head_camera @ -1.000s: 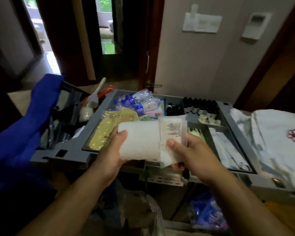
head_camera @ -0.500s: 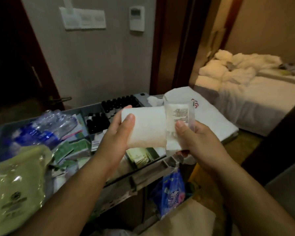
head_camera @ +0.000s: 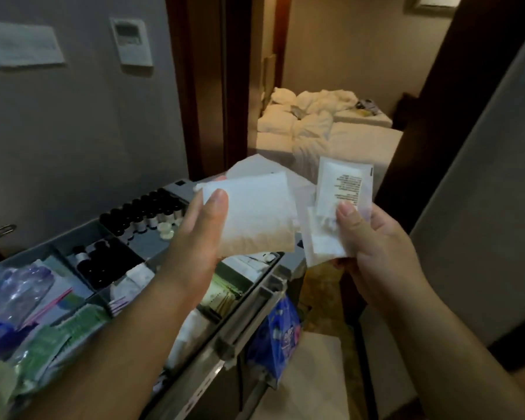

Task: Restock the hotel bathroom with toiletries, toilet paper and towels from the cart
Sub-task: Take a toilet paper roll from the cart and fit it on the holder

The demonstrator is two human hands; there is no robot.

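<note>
My left hand (head_camera: 194, 237) grips a soft white square packet (head_camera: 255, 216), thumb on its front face. My right hand (head_camera: 373, 241) pinches a few small white sachets (head_camera: 337, 207), the top one printed with black text. The two bundles are held apart, side by side, above the right end of the grey housekeeping cart (head_camera: 255, 298). Its top tray holds rows of small dark-capped bottles (head_camera: 143, 213), green and white sachets (head_camera: 52, 338) and clear plastic water bottles (head_camera: 12, 295).
A folded white towel (head_camera: 252, 166) lies on the cart's far end behind the packet. A blue printed bag (head_camera: 276, 338) hangs off the cart's side. Ahead, a dark wooden doorway opens on an unmade bed (head_camera: 325, 128). A grey wall (head_camera: 482, 207) stands close on the right.
My view has swung right, from the cart toward the bedroom doorway. My hands have pulled apart, so the square packet and the sachets no longer overlap.
</note>
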